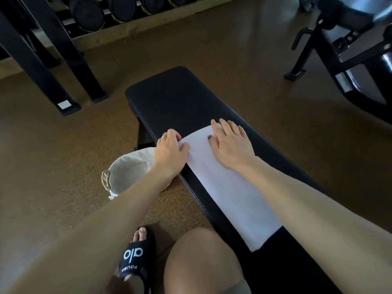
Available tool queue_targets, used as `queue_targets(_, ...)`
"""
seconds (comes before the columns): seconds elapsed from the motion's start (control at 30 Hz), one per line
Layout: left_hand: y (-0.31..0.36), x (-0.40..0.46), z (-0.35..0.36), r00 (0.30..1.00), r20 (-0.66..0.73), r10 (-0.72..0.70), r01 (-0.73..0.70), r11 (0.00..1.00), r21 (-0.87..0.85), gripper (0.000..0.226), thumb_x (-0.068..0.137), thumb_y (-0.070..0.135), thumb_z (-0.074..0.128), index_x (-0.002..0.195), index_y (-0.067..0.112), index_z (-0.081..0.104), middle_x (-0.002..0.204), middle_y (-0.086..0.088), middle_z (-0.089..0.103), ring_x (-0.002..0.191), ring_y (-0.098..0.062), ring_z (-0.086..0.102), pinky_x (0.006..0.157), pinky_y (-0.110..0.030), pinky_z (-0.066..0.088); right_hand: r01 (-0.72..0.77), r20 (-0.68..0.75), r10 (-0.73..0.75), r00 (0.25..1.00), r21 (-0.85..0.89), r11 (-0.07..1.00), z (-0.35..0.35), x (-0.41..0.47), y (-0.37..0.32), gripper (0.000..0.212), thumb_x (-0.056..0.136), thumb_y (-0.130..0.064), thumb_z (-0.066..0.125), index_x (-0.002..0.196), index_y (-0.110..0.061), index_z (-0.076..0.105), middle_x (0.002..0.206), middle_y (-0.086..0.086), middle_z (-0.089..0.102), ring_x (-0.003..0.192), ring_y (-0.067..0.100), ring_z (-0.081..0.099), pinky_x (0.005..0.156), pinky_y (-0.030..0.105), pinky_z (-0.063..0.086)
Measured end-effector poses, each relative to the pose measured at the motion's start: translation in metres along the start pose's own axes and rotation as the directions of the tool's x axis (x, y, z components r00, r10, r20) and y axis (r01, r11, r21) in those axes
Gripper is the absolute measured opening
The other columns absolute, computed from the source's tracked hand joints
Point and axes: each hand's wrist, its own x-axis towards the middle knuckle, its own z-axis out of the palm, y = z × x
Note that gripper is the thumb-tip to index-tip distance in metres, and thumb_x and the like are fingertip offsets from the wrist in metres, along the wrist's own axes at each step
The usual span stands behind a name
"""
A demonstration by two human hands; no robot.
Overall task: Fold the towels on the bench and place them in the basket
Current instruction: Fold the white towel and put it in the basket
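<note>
- a white towel (229, 187) lies flat in a long strip on the black bench (180, 98), running down its length toward the person.
- the right hand (231, 143) lies flat on the far end of the towel, fingers straight and spread, pressing down. it holds nothing.
- the left hand (169, 151) is at the left far corner of the towel. its fingers curl over the towel's edge and its thumb lies on top, so it pinches the corner.
- the basket (127, 172) is soft and pale, with a rope handle. it sits on the brown floor (53, 166) just beside the bench, on the left, partly hidden under the left arm. i cannot tell what is inside it.
- a foot in a black slipper (135, 257) stands on the floor near the basket.
- dark weights (87, 9) sit on a rack far back.
</note>
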Motion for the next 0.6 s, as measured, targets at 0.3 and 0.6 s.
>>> queue_targets(0.3, 0.032, -0.023, -0.002, 0.905, 0.022, 0.424, -0.403, 0.842, 0.360, 0.052, 0.103, 0.028, 0.044, 0.153, 0.017, 0.036, 0.158, -0.008, 0.036, 0.142, -0.030, 0.035, 0.115, -0.043, 0.028, -0.045, 0.075, 0.045, 0.996, -0.001, 0.999, -0.005, 0.002, -0.002, 0.060, 0.108, -0.047, 0.013, 0.164, -0.028, 0.002, 0.171, 0.009, 0.005, 0.158, 0.028, 0.001, 0.127, 0.046, 0.005)
queue_targets(0.6, 0.044, -0.056, 0.002, 0.810, 0.457, 0.368, -0.563, 0.705, 0.430, 0.068, 0.107, 0.051, 0.019, 0.163, 0.020, -0.004, 0.170, -0.004, -0.011, 0.156, -0.019, -0.012, 0.126, -0.037, -0.009, -0.088, -0.168, 0.090, 0.982, 0.017, 0.996, -0.039, -0.057, 0.043, 0.048, 0.107, -0.034, 0.039, 0.152, -0.018, 0.040, 0.145, 0.016, 0.049, 0.133, 0.035, 0.045, 0.105, 0.046, 0.041)
